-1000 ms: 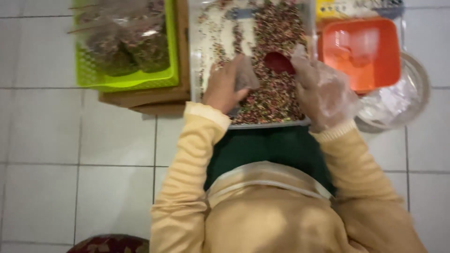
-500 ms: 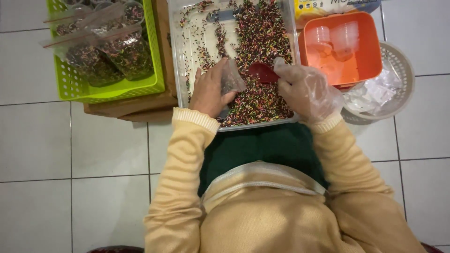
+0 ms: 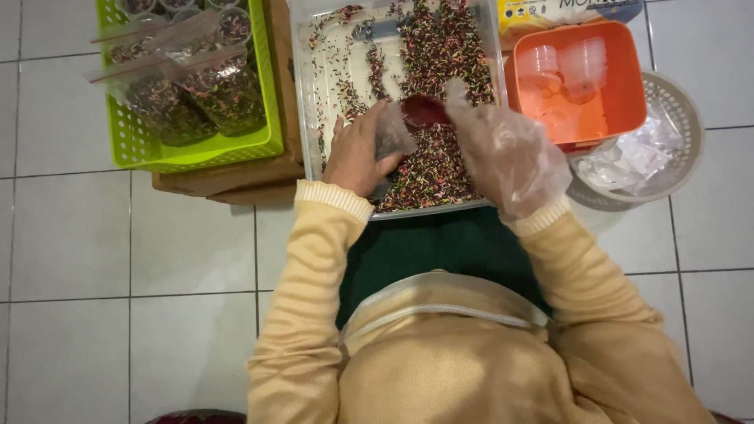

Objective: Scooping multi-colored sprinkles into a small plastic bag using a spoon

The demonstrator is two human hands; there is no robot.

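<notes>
At the bottom of the frame sit yellow sleeves and a green lap. Above them, the bare left hand pinches open a small clear bag, and the gloved right hand grips a red scoop touching the bag's mouth, over a clear tray of coloured sprinkles. Farther up, a green basket sits upper left and an orange tub upper right.

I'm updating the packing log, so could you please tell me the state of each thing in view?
Left hand: bare, holding small clear bag open.
Right hand: gloved, tipping red scoop at the bag.
Clear tray: partly covered with sprinkles.
Green basket: holds filled bags.
Orange tub: holds empty cups.
</notes>
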